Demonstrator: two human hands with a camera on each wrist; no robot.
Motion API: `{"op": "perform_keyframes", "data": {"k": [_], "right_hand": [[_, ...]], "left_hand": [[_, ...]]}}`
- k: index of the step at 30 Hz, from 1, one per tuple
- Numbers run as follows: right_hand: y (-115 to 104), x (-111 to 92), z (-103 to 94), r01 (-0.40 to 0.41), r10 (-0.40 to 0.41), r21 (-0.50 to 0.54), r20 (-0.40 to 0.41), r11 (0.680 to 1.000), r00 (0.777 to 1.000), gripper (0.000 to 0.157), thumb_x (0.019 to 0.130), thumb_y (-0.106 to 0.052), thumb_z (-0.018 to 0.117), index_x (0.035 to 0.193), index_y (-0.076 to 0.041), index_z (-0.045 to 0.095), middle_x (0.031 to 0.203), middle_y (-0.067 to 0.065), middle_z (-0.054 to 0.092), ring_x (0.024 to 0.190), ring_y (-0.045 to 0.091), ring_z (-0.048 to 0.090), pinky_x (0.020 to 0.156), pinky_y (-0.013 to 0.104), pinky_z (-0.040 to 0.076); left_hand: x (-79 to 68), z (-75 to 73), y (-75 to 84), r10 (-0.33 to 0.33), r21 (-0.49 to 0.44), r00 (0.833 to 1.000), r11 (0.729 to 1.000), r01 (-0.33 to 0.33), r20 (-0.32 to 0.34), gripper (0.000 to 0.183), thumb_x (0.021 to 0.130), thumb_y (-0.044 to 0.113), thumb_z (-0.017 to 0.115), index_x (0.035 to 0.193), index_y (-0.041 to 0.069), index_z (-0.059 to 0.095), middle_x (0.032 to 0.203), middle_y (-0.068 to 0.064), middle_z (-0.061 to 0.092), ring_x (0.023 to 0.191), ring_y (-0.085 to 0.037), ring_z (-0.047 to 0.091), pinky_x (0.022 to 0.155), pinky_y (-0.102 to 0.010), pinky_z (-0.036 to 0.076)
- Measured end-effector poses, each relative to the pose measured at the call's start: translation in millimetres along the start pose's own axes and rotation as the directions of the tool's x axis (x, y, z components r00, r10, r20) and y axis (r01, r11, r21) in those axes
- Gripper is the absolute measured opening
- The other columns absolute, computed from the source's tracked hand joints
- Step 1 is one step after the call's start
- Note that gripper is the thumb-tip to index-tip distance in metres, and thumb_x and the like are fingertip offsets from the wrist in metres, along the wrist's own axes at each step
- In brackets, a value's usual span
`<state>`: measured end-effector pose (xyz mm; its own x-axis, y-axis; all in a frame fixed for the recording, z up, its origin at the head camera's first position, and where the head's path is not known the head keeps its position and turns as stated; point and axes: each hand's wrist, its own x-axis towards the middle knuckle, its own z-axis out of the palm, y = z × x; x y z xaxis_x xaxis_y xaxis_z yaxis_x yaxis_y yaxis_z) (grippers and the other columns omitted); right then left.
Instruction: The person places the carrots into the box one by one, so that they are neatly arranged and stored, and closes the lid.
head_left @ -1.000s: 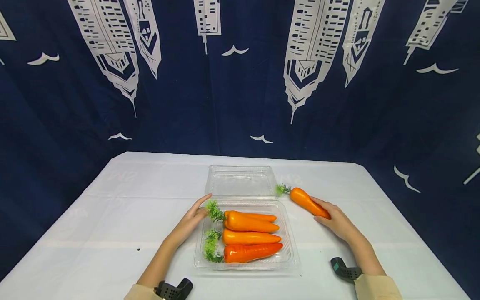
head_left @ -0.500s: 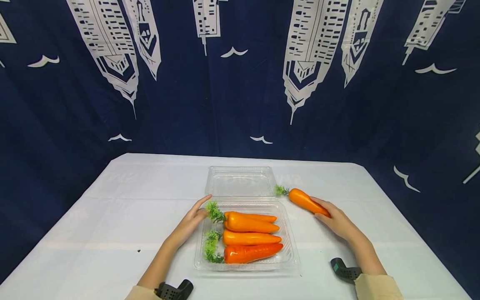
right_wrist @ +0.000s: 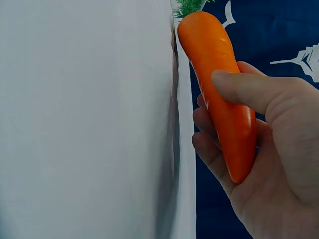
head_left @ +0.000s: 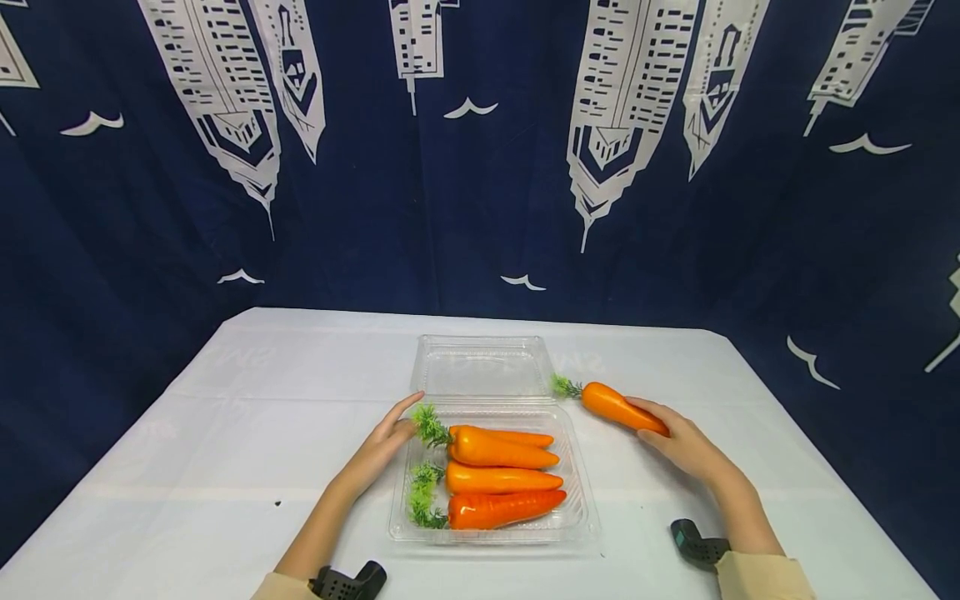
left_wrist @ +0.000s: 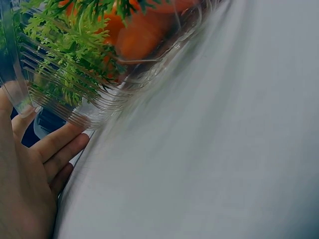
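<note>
My right hand grips an orange carrot with a green leafy top, to the right of a clear plastic container. In the right wrist view, the thumb presses one side of the carrot while the fingers curl behind it, and its tip points toward the palm. Inside the container lie several carrots, tops to the left. At the container's left side is my left hand, its fingers loosely extended. From the left wrist, its fingertips appear right at the ribbed plastic wall.
The container's clear lid lies folded back behind it. A white cloth covers the table. Beyond the table's far edge hangs a dark blue curtain with white building prints. A small dark speck lies on the cloth at left.
My right hand has shifted slightly to the right with the carrot in its grip. The left hand and the container have stayed in place.
</note>
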<state>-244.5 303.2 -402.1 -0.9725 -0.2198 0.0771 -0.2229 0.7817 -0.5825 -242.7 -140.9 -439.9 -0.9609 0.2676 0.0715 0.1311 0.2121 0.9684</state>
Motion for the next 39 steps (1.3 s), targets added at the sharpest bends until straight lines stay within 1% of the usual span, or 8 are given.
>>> {"op": "perform_keyframes", "data": {"k": [6, 11, 17, 23, 26, 32, 39], "right_hand": [[-2, -2, -6.0, 0.020, -0.020, -0.012, -0.007, 1.000, 1.000, 0.047, 0.090, -0.017, 0.055, 0.135, -0.010, 0.041, 0.137, 0.023, 0.041, 0.124, 0.043, 0.036, 0.099, 0.062, 0.027], [-4, -3, -11.1, 0.005, -0.005, -0.018, -0.008, 1.000, 1.000, 0.048, 0.089, -0.013, 0.055, 0.135, -0.009, 0.041, 0.137, 0.023, 0.041, 0.124, 0.043, 0.036, 0.099, 0.063, 0.027], [-8, -5, -18.0, -0.014, 0.014, -0.021, -0.009, 1.000, 1.000, 0.049, 0.089, -0.010, 0.053, 0.136, -0.010, 0.040, 0.136, 0.023, 0.041, 0.121, 0.042, 0.039, 0.097, 0.062, 0.029], [-13, -7, -25.2, 0.009, -0.009, -0.025, -0.024, 1.000, 1.000, 0.049, 0.089, -0.007, 0.052, 0.136, -0.010, 0.039, 0.135, 0.024, 0.042, 0.118, 0.042, 0.041, 0.095, 0.061, 0.031], [-15, -8, -28.3, 0.016, -0.017, -0.032, -0.031, 0.999, 0.999, 0.049, 0.089, -0.008, 0.053, 0.136, -0.010, 0.039, 0.134, 0.024, 0.043, 0.117, 0.041, 0.042, 0.095, 0.061, 0.032], [-22, -12, -35.1, 0.017, -0.018, -0.040, -0.038, 0.999, 0.999, 0.049, 0.091, -0.016, 0.053, 0.137, -0.011, 0.038, 0.134, 0.023, 0.043, 0.116, 0.039, 0.043, 0.093, 0.061, 0.034], [-28, -16, -41.7, 0.016, -0.018, -0.038, -0.056, 0.999, 0.998, 0.049, 0.093, -0.020, 0.051, 0.139, -0.014, 0.036, 0.134, 0.021, 0.042, 0.115, 0.037, 0.043, 0.092, 0.060, 0.036]], "left_hand": [[-0.1, 0.4, 0.0, -0.002, 0.003, 1.000, 1.000, 0.002, -0.006, 0.048, 0.093, 0.031, 0.044, 0.139, 0.035, 0.031, 0.127, -0.015, 0.053, 0.120, -0.033, 0.047, 0.103, -0.061, 0.026], [-0.9, 1.1, -0.5, -0.002, -0.001, 1.000, 1.000, 0.002, -0.005, 0.047, 0.093, 0.032, 0.045, 0.138, 0.038, 0.032, 0.129, -0.015, 0.052, 0.121, -0.033, 0.047, 0.102, -0.062, 0.026], [-0.9, 1.0, -0.6, -0.001, 0.004, 1.000, 1.000, 0.001, -0.004, 0.048, 0.094, 0.031, 0.044, 0.139, 0.035, 0.031, 0.128, -0.015, 0.053, 0.121, -0.033, 0.047, 0.103, -0.061, 0.025], [-0.7, 1.2, 0.3, 0.001, 0.004, 1.000, 1.000, 0.000, -0.012, 0.046, 0.094, 0.030, 0.043, 0.138, 0.036, 0.032, 0.126, -0.015, 0.054, 0.120, -0.032, 0.047, 0.103, -0.060, 0.026], [-1.2, 1.1, 0.6, 0.000, 0.004, 1.000, 1.000, 0.000, -0.010, 0.046, 0.094, 0.030, 0.043, 0.138, 0.037, 0.032, 0.126, -0.014, 0.055, 0.120, -0.031, 0.047, 0.104, -0.059, 0.026], [-1.8, 1.1, -0.1, 0.001, 0.009, 1.000, 1.000, -0.001, -0.008, 0.046, 0.094, 0.030, 0.044, 0.138, 0.037, 0.032, 0.125, -0.015, 0.055, 0.120, -0.031, 0.047, 0.103, -0.059, 0.027], [-0.6, 0.5, 0.1, 0.003, 0.000, 1.000, 1.000, -0.003, 0.002, 0.046, 0.094, 0.032, 0.044, 0.138, 0.038, 0.032, 0.128, -0.015, 0.053, 0.120, -0.032, 0.047, 0.103, -0.061, 0.026]]}}
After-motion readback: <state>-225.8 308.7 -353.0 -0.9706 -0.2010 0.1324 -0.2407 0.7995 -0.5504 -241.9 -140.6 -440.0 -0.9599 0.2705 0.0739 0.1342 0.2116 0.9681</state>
